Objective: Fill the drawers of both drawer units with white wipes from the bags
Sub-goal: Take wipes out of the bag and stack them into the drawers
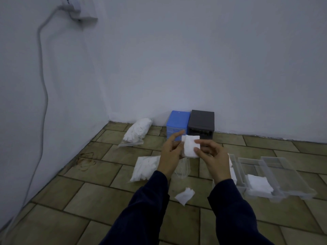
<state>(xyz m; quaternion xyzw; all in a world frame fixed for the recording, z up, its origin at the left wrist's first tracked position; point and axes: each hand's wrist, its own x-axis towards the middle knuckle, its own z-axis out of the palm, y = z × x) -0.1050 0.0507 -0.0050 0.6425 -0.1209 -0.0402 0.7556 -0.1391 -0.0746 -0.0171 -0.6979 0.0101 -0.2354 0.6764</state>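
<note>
Holding: stack of white wipes [191, 146], pinched between both hands at chest height in front of the drawer units; likely squared up for laying flat in a drawer.
Left hand [170, 152]: thumb and curled fingers gripping the stack's left edge, index finger extended toward the blue unit.
Right hand [213, 157]: thumb and forefinger pinching the stack's right edge, other fingers loosely curled.
Loose wipes [184, 195]: crumpled on the floor, nearest the body, well short of the units.
Clear drawers [276, 175]: pulled out, lying side by side on the floor right of the hands, presumably removed for easier loading; one holds a flat layer of wipes [258, 185], the outer one looks bare.
Opened bag [145, 167]: flat on the floor left of the hands, within reach, still part full.
Empty clear bag [183, 169]: slack below the hands, apparently spent.
Full bag [137, 130]: near the corner, left of the blue unit.
Blue drawer unit [177, 123]: against the wall, touching the black unit.
Black drawer unit [201, 123]: front open, drawers out.
Floor [88, 200]: olive tiles, stained patch toward the left wall.
Walls [194, 59]: pale, plain; socket and hanging cable [42, 76] far left of the units.
</note>
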